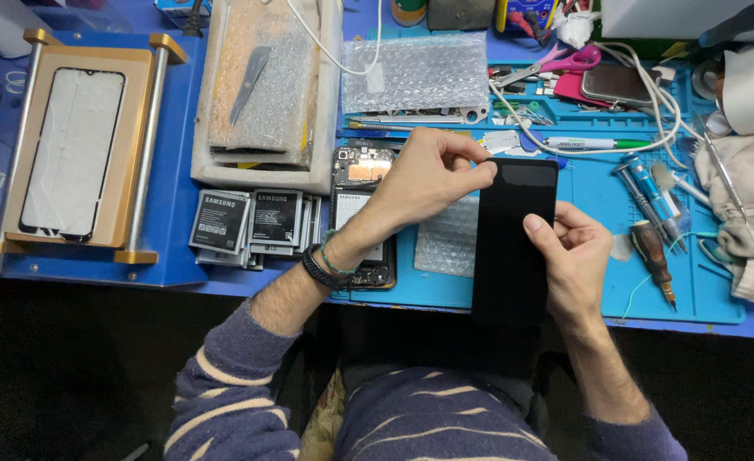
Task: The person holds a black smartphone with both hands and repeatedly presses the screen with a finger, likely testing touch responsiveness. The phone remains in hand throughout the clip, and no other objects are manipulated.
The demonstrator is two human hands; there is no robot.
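Left hand: the left hand is curled, fingertips pinched on the top left corner of the black phone screen.
Right hand: the right hand is half closed around the screen's right edge, thumb pressed on the dark glass.
Black phone screen: held upright between both hands, above the front edge of the blue work mat, its lower end past that edge.
Opened phone: an opened phone with bare insides lies on the mat, partly under the left wrist.
Bubble wrap piece: a small bubble wrap piece lies on the mat between the opened phone and the screen.
Batteries: a pile of phone batteries sits just left of the opened phone, near the worktop's front edge.
Foam tray: a foam tray with a metal blade on it stands behind the batteries.
Frame jig: a wooden frame jig holding a pale screen panel lies at the left end of the worktop.
Screwdrivers: screwdrivers lie at the mat's right side, near a grey rag.
Scissors: pink-handled scissors lie by the mat's back edge.
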